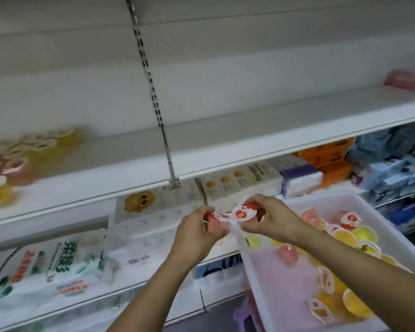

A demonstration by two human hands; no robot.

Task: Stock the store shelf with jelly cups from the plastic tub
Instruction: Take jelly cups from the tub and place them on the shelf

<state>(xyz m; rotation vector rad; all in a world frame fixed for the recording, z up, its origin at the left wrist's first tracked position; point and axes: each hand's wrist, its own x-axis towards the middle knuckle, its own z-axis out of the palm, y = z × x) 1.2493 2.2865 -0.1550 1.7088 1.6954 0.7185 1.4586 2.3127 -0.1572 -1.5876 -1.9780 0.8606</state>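
- I've got two red jelly cups up between the tub and the shelf: my left hand (pixel 197 230) curls round one red cup (pixel 213 220), my right hand (pixel 271 215) pinches the other strawberry-lidded cup (pixel 244 212).
- Their lid edges look joined, so I judge I'm parting them before shelving.
- The plastic tub (pixel 345 200) sits at my right, within easy reach, with yellow and pink cups left in it.
- The shelf (pixel 130 168) above carries a stocked cluster (pixel 17 161) at far left; blur hides detail.

Left hand (pixel 197 230), right hand (pixel 271 218), fingers curled.
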